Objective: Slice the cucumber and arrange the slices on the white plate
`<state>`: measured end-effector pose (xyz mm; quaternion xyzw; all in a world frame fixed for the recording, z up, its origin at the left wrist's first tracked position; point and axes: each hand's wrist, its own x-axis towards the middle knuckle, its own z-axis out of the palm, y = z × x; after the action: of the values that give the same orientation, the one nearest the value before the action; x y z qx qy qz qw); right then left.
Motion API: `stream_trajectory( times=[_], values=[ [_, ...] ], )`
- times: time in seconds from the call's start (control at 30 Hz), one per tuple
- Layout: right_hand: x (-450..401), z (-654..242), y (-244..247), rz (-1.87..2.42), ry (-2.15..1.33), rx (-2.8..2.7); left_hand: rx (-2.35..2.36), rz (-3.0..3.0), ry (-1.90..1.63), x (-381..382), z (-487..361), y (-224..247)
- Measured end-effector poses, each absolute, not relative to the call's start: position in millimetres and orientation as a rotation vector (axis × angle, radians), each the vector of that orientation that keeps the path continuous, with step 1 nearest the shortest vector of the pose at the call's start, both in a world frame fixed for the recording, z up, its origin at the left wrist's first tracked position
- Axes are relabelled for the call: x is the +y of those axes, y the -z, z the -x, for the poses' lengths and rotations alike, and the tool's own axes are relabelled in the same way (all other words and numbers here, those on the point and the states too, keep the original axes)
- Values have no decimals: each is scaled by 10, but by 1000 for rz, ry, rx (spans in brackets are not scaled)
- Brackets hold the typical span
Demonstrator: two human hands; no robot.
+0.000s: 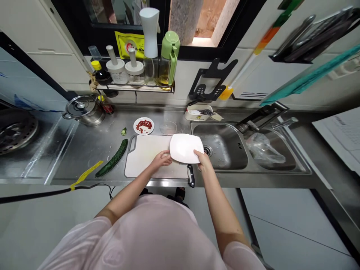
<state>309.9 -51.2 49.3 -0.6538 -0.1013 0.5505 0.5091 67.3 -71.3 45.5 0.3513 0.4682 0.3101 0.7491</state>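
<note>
My right hand (203, 159) grips a white rounded-square plate (186, 147) by its right edge, thumb on top. The plate is held over the right end of the white cutting board (144, 155) and the sink's left edge. My left hand (162, 159) is over the board beside the plate's left edge, fingers loosely apart; whether a fingertip touches the plate I cannot tell. A knife with a black handle (191, 176) lies at the board's right end, its blade mostly hidden. Left of the board lies a cucumber (113, 158), with a small cut piece (123, 131) above it.
A small plate of chopped red pieces (144, 126) and a clear bowl (168, 128) stand behind the board. The sink (222, 144) is at right, a lidded pot (86, 110) at back left. A shelf (135, 88) carries bottles and jars. A yellow-tagged cable crosses the counter's front left.
</note>
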Motion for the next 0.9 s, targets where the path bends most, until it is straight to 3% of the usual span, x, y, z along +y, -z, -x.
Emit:
stream_trajectory(
  times=[0.5,0.9],
  values=[
    [478,-2788,-472,1667,-1607,-996,1309,-594,-986,296,-474,-312],
    [808,-2661,-260,1789,-1459,-1167,1392,-670,-991,595,-432,-137]
  ],
)
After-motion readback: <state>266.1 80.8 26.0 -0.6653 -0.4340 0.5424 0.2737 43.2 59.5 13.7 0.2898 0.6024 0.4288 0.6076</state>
